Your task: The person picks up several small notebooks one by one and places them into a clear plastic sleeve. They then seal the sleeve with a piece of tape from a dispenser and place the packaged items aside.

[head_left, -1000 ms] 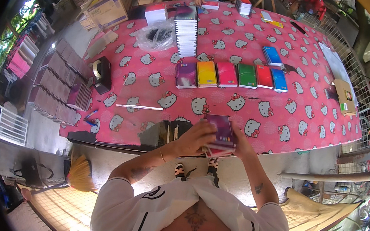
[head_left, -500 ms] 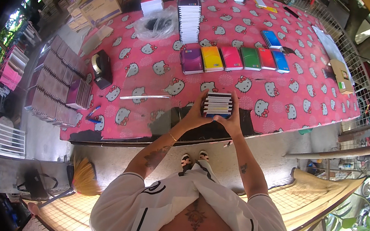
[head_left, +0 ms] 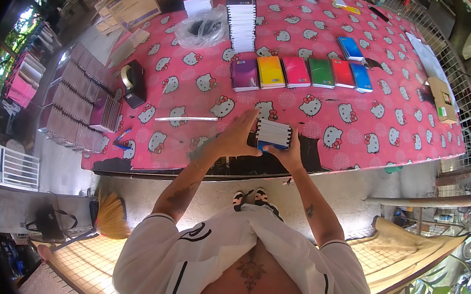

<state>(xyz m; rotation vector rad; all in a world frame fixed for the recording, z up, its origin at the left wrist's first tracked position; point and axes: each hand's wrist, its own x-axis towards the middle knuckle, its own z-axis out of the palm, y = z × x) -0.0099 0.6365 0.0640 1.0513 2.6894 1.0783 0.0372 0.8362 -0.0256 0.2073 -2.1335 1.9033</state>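
Your left hand and right hand are clamped on a small stack of notebooks, held above the near edge of the bench. Beyond it lie 6 coloured notebooks in a row, with a tall notebook pile and a tape dispenser farther left.

Bright daylight, even and strong on the pink tablecloth. Sharp in the centre; the row of coloured notebooks reads crisp. Heavy fisheye: table edge bows, black vignette rings the frame (corners lost entirely). Blown-out highlights top left and far right beyond the railing. Ground under the table sits in darker shade. No motion blur on the hands
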